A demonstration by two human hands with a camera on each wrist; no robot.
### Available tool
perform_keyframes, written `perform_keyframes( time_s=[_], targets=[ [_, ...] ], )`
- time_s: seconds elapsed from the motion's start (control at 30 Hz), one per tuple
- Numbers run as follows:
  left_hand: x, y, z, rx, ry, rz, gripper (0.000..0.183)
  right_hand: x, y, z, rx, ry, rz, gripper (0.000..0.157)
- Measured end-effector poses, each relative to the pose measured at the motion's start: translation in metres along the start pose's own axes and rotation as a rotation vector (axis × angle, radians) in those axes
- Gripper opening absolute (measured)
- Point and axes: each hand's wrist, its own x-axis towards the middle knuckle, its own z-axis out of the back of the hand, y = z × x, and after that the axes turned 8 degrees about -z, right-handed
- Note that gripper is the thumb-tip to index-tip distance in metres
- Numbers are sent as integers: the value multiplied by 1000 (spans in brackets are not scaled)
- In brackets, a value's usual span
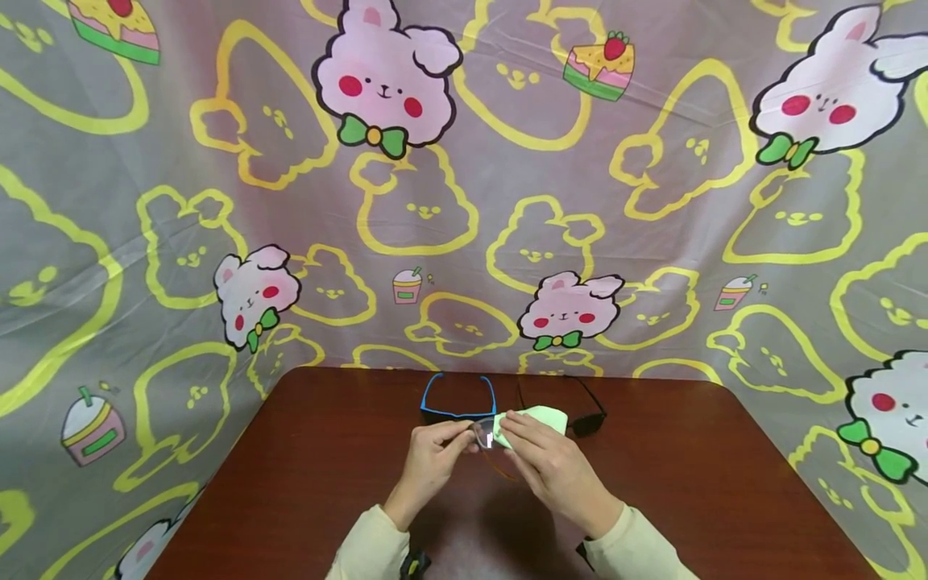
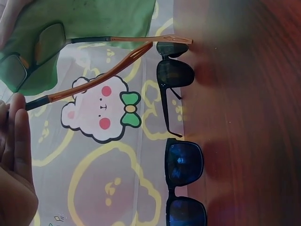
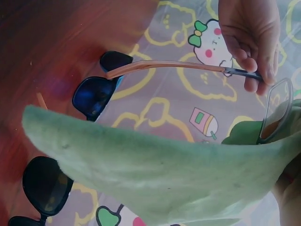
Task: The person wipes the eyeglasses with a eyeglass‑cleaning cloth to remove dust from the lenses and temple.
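Between both hands, a pair of eyeglasses [image 1: 484,435] with clear lenses and orange-brown temples [image 2: 87,88] is held above the table. My left hand [image 1: 426,467] pinches the frame at one side, close to the hinge, as the right wrist view shows with the left hand [image 3: 251,40] at the dark end of the temple [image 3: 183,65]. With my right hand [image 1: 558,475] I hold a light green cloth [image 1: 553,417] against the other lens, fingers laid over it. The cloth [image 3: 160,169] drapes wide and hides that lens and much of the right hand.
Behind the hands, blue-framed sunglasses [image 1: 495,396] with blue lenses [image 2: 185,162] lie on the brown table [image 1: 312,467]. To their right lie black sunglasses [image 1: 589,424], temples pointing away. A patterned curtain [image 1: 435,193] hangs behind the table's far edge and along its sides.
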Motion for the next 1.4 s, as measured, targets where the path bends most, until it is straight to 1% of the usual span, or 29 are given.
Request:
perform_keyframes(
  time_s=[0.2,0.37,0.47,0.6,0.73,1.0,1.2,1.4],
  targets=[
    [1,0,-1,10,22,-9,12,2,1,0,5,15,2,32],
    [1,1,-1,35,21,-38,13,3,0,0,-16,68,-34,31],
    [2,1,-1,36,17,-36,13,3,1,-1,-25,91,-54,31],
    [2,1,-1,32,16,-26,14,3,2,-2,-25,98,-61,36],
    [2,1,-1,32,16,-24,13,2,2,-4,-16,98,-65,38],
    [0,1,-1,37,26,-6,13,1,3,-8,-13,81,-40,36],
    [1,0,-2,25,22,-16,12,1,5,-9,-1,81,-38,36],
    [0,1,-2,-6,26,19,13,1,6,-11,7,53,-12,35]
  ],
)
